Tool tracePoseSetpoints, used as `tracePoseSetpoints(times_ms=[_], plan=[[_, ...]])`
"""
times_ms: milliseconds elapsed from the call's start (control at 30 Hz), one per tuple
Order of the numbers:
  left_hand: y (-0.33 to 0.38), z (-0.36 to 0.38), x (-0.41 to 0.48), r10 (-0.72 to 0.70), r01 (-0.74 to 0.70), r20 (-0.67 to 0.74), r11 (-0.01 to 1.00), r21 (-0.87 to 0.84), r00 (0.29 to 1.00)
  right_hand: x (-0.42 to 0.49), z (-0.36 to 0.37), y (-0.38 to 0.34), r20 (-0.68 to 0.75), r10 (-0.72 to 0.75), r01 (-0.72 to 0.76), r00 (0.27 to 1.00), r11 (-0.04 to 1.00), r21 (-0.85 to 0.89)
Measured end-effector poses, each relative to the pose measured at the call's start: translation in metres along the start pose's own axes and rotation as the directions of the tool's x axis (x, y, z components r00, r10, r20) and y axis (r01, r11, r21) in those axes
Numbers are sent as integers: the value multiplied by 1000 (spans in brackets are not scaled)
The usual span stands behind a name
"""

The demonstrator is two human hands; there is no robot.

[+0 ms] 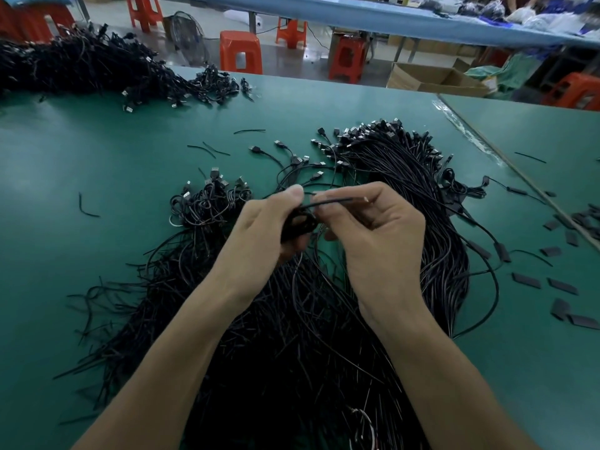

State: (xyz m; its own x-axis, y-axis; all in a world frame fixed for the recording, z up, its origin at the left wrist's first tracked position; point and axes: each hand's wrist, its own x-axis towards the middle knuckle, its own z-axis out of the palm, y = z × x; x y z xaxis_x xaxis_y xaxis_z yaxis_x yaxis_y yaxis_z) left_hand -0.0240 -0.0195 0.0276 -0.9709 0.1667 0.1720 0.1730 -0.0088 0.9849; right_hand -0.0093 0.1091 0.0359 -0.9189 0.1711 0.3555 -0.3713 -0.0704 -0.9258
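Note:
My left hand (266, 222) grips a small coiled bundle of black cable (300, 224) above the green table (97, 151). My right hand (380, 228) pinches a thin black tie (334, 202) that runs across to the coil. Both hands hover over a large heap of loose black USB cables (406, 177) whose plugs fan out toward the far side. A small pile of coiled, tied cables (207, 203) lies just left of my left hand.
A big mound of black cables (81, 66) fills the far left of the table. Short black ties (207, 149) and flat black sleeves (561, 287) lie scattered. Orange stools (241, 51), a cardboard box (435, 79) and a blue bench (389, 17) stand beyond.

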Motion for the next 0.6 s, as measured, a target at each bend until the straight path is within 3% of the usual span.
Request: tracePoseSetpoints(times_ms=[133, 267, 400, 600], plan=[[6, 2, -1, 37, -27, 60, 986, -163, 998, 0, 4, -4, 60, 67, -76, 996, 984, 162], [5, -1, -2, 81, -77, 15, 975, -209, 997, 0, 1, -5, 132, 111, -116, 985, 993, 34], [7, -2, -4, 148, -150, -27, 965, -215, 989, 0, -2, -9, 258, 116, -131, 959, 991, 40], [5, -6, -2, 171, -182, -64, 951, -250, 983, -2, -6, -10, 216, 43, -19, 975, 994, -112]])
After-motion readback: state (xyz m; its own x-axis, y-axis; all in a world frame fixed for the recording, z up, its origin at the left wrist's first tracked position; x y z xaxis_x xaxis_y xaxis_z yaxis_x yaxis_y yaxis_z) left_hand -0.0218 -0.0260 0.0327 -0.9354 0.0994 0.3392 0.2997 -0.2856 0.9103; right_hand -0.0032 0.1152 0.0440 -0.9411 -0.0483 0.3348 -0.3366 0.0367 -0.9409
